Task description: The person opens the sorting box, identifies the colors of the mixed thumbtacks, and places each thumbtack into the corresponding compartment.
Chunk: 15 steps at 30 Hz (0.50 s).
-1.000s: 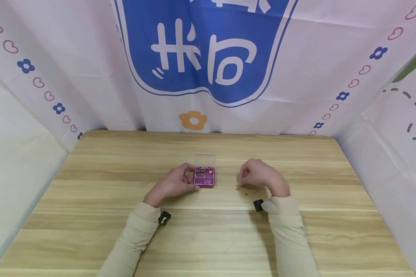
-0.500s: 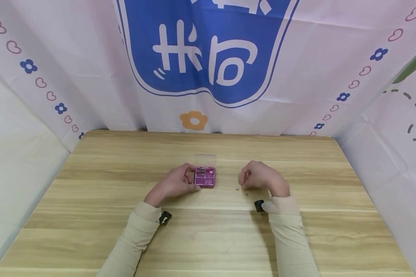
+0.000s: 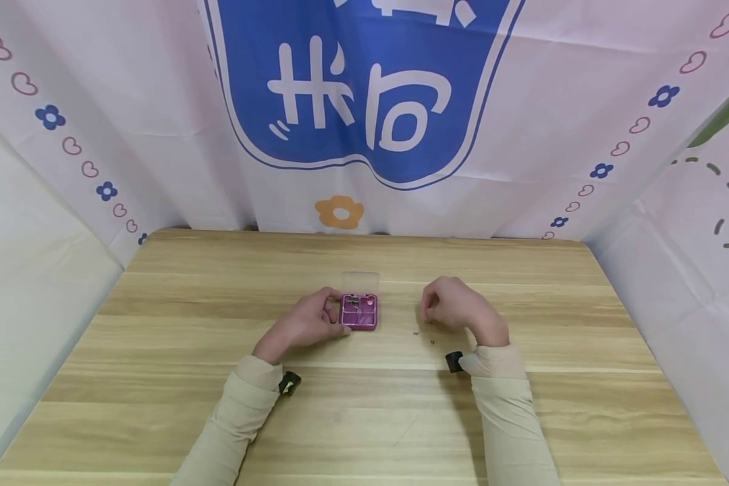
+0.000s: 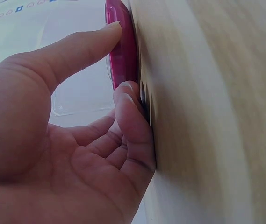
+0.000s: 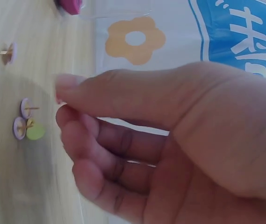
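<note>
A small purple compartment box lies on the table with its clear lid flipped back. My left hand grips its left side between thumb and fingers. Several small items are in its upper left compartment, and a pinkish one is in the upper right. To the right, my right hand pinches thumb and forefinger together just above the table. A tiny reddish bit, apparently a thumbtack, shows at the tips, mostly hidden. Below are lilac thumbtacks and a green thumbtack.
One lilac thumbtack lies apart from the others, toward the box. The wooden table runs back to a printed cloth. Each wrist wears a black strap mount.
My right hand dipped toward the table, then rose slightly, uncovering thumbtacks beneath it. My left hand and the box stay in place.
</note>
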Tool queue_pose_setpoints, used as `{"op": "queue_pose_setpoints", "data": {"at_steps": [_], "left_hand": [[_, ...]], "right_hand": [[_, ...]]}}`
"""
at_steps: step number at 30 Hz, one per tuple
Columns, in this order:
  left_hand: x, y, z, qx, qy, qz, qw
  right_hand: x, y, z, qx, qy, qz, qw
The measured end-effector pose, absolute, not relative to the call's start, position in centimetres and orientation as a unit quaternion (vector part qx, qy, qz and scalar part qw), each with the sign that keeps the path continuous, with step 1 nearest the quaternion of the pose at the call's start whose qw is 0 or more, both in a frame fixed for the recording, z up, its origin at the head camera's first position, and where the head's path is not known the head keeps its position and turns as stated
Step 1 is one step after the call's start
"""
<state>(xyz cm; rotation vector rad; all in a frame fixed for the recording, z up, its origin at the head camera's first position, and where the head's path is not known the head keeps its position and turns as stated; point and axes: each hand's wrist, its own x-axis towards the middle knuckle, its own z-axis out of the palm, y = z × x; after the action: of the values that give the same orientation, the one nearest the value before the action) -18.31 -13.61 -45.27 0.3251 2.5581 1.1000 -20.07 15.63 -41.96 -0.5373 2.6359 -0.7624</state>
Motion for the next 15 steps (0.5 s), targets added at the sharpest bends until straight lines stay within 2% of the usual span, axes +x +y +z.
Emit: {"op": "queue_pose_setpoints", "data": {"at_steps": [6, 15], "left_hand": [[-18.3, -13.7, -45.3, 0.119, 0.898, 0.388, 0.168], [-18.3, -13.7, -45.3, 0.122, 0.898, 0.391, 0.165]], "right_hand": [[-20.3, 15.2, -41.8, -0.194, 0.927, -0.288, 0.142], [-20.5, 13.2, -41.8, -0.212, 0.926, -0.312, 0.023]]}}
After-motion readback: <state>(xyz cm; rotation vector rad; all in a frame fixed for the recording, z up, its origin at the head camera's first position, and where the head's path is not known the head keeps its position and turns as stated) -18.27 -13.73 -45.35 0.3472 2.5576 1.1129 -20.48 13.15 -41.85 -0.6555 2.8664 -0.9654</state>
